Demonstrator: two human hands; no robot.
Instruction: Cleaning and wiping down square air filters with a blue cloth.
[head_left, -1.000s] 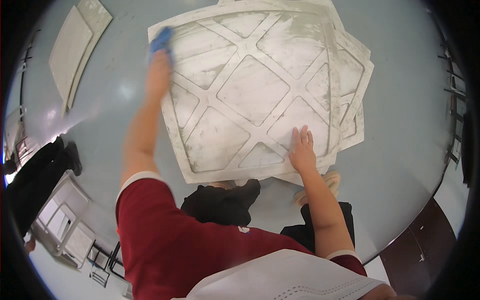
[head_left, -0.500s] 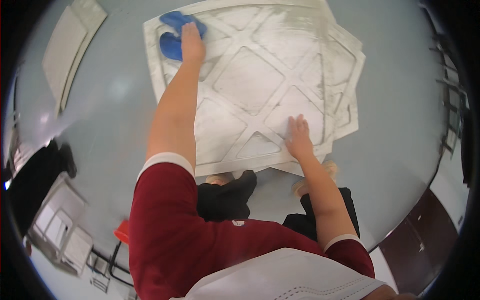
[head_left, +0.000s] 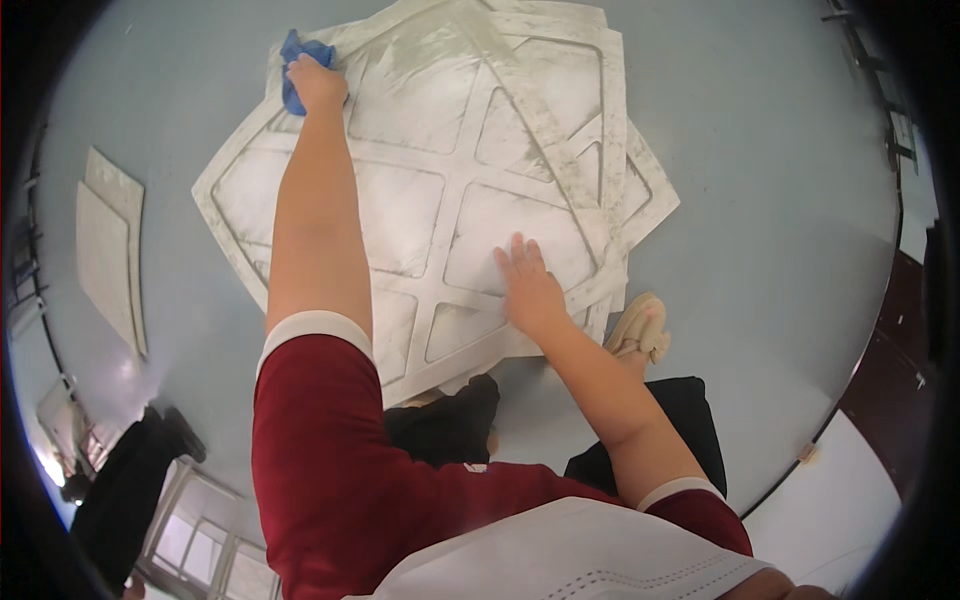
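Note:
Below me on the floor lies a stack of off-white panels, turned at different angles to one another. The top panel (head_left: pixel 400 215) has raised crossing ribs and grey smudges. At its far left edge my left hand (head_left: pixel 318 82) is closed on a crumpled blue cloth (head_left: pixel 293 75), which partly hangs beyond the hand. My right hand (head_left: pixel 530 290) rests on the near right part of the top panel, fingers spread, with nothing in it. Both arms reach forward from maroon sleeves with white cuffs.
Two more pale panels (head_left: pixel 110 250) lie on the grey floor (head_left: pixel 760 200) at the left. A person in dark clothing (head_left: pixel 125 495) is at the lower left. My own beige shoe (head_left: pixel 638 328) is close to the stack's near right side.
The view has turned, so the stack and surroundings appear rotated counterclockwise. My left hand and the cloth now appear farther left; the cloth looks more bunched. My right hand still lies on the panel.

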